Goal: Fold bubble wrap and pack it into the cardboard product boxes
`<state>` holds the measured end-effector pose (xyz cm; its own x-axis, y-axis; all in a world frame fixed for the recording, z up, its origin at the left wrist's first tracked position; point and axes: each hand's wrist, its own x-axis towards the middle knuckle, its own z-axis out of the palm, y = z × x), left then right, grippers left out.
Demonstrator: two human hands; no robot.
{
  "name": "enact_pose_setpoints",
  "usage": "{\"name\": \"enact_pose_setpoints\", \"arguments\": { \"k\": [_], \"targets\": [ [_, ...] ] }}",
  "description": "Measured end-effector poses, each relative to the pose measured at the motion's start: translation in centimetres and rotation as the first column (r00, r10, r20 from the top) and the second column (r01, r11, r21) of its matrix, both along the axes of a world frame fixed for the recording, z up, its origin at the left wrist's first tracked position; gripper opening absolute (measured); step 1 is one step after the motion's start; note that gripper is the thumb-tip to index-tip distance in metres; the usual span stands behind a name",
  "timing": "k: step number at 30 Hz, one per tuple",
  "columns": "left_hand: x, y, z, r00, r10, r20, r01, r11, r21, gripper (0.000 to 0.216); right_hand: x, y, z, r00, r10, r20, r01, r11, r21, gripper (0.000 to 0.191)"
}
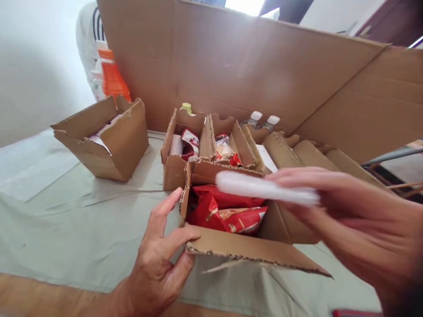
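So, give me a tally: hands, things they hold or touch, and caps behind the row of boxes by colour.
Hands: 2 (left hand, right hand)
Held white item: 1
Touched open box: 1
White caps: 2
Yellow-green cap: 1
Total: 7

Orange bottle (113, 78) beside tall cardboard panel (228, 66)

The single head view looks forward and down from above and behind the left hand (158, 255) and right hand (373, 222) (both close to the lens), facing the open box (244, 246) between them and the tall cardboard panel (231, 66) beyond.
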<state>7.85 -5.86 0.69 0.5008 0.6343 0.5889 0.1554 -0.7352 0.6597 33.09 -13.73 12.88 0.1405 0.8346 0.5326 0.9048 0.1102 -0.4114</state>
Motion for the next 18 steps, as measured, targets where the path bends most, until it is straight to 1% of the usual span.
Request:
{"name": "enact_pose_setpoints", "arguments": {
  "k": [1,2,3,4,6,9,11,12,13,14,15,16,17,18],
  "targets": [
    [-0.1,-0.2,-0.3,1.000,-0.007,0.010,0.007,1.000,-0.010,0.034,-0.7,2.0,0.1,0.984,0.174,0.025,-0.172,0.982,-0.078,0.018],
    [-0.2,-0.3,-0.5,1.000,-0.013,0.017,0.014,1.000,-0.019,0.034,-1.4,3.8,0.0,0.944,0.326,0.044,-0.314,0.932,-0.180,0.024],
    [-0.3,-0.3,-0.6,1.000,-0.019,0.024,0.019,1.000,-0.025,0.033,-2.0,5.3,-0.4,0.896,0.440,0.063,-0.408,0.870,-0.276,0.028],
    [-0.3,-0.3,-0.7,0.999,-0.021,0.029,0.021,0.999,-0.031,0.032,-2.6,6.5,-1.0,0.854,0.513,0.085,-0.453,0.814,-0.365,0.030],
    [-0.4,-0.2,-0.7,0.999,-0.020,0.033,0.022,0.999,-0.041,0.030,-3.4,8.1,-2.4,0.790,0.599,0.128,-0.471,0.728,-0.498,0.031],
    [-0.3,0.0,-0.8,0.999,-0.021,0.044,0.023,0.999,-0.046,0.028,-4.1,9.0,-4.6,0.711,0.689,0.138,-0.503,0.636,-0.585,0.038],
    [-0.3,0.2,-0.8,0.999,-0.021,0.049,0.024,0.999,-0.049,0.028,-4.3,9.3,-5.4,0.680,0.719,0.147,-0.505,0.604,-0.617,0.045],
    [-0.2,0.2,-0.8,0.999,-0.020,0.051,0.022,0.999,-0.049,0.029,-4.4,9.4,-5.5,0.672,0.723,0.161,-0.496,0.601,-0.627,0.047],
    [-0.2,0.1,-0.7,0.999,-0.018,0.049,0.020,0.998,-0.051,0.029,-4.4,9.4,-5.3,0.673,0.717,0.180,-0.481,0.610,-0.630,0.047],
    [-0.2,0.1,-0.7,0.999,-0.015,0.047,0.017,0.998,-0.052,0.030,-4.3,9.3,-4.9,0.687,0.697,0.206,-0.459,0.635,-0.621,0.046],
    [-0.2,0.0,-0.6,0.999,-0.007,0.047,0.009,0.998,-0.056,0.031,-4.0,9.0,-4.2,0.710,0.663,0.238,-0.432,0.676,-0.597,0.045],
    [-0.2,-0.1,-0.6,0.999,0.006,0.051,-0.002,0.998,-0.066,0.033,-3.6,8.4,-3.3,0.742,0.613,0.270,-0.410,0.734,-0.542,0.043],
    [-0.4,-0.1,-0.6,0.998,0.024,0.061,-0.018,0.996,-0.085,0.036,-2.9,7.6,-2.4,0.784,0.547,0.294,-0.385,0.799,-0.462,0.041],
    [-0.6,-0.2,-0.6,0.996,0.045,0.074,-0.037,0.993,-0.112,0.041,-1.9,6.3,-1.5,0.839,0.453,0.302,-0.337,0.868,-0.366,0.038]
  ]
}}
